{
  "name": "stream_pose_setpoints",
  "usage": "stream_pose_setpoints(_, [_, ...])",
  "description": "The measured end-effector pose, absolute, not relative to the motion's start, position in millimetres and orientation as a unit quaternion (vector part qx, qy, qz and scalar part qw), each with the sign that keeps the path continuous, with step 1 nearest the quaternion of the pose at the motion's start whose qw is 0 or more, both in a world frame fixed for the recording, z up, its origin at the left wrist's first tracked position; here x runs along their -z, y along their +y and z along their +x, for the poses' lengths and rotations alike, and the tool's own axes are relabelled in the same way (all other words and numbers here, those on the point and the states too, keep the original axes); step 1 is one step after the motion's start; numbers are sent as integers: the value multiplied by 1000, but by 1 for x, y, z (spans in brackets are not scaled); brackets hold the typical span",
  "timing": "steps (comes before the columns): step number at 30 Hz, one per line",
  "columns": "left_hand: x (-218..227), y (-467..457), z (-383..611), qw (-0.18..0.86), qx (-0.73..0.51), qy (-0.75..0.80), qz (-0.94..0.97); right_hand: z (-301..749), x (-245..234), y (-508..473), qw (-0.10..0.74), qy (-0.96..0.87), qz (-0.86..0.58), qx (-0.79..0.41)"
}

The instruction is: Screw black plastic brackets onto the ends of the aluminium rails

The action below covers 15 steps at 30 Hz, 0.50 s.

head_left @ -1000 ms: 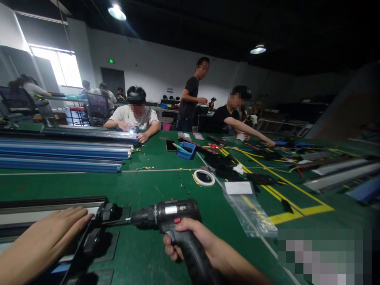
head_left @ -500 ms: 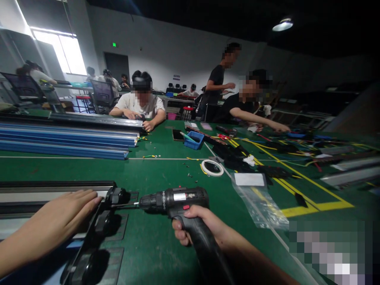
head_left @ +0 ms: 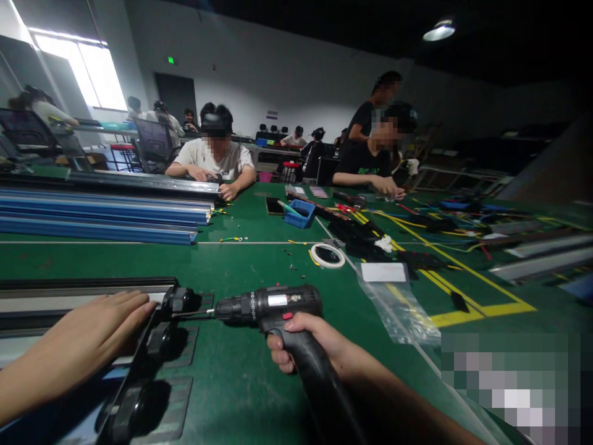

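My right hand [head_left: 301, 340] is wrapped round the grip of a black cordless drill [head_left: 273, 306], which points left. Its long thin bit [head_left: 194, 313] reaches the black end plate [head_left: 148, 330] of a metal profile housing [head_left: 83, 296]; the exact contact point is hard to see. Several black cable glands [head_left: 160, 340] stick out of that end plate. My left hand [head_left: 102, 324] lies flat on top of the housing near its end, fingers stretched out and holding nothing.
Blue metal profiles [head_left: 102, 216] lie at the back left, before a person in a white shirt [head_left: 213, 161]. A blue bin [head_left: 300, 216], a white tape ring [head_left: 327, 256], loose screws [head_left: 293, 267] and a plastic bag [head_left: 398, 303] are on the green table [head_left: 250, 383]. Wires [head_left: 445, 225] spread to the right.
The view has shifted slightly. Both hands and the drill keep their places on the housing. At right, a seated co-worker has drawn an outstretched arm back, and the standing person has moved right.
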<state>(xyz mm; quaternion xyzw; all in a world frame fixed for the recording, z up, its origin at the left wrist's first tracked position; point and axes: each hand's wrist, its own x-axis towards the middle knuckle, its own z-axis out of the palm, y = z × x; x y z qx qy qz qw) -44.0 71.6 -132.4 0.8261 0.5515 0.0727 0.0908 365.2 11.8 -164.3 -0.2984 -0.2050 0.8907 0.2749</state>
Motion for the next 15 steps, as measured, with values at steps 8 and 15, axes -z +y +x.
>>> stream_pose_setpoints(8, [115, 65, -30, 98, -85, 526, 841, 366, 160, 11, 281, -239, -315, -874])
stream_pose_setpoints(15, [114, 65, -30, 75, -74, 523, 846, 366, 159, 11, 273, -245, -306, -878])
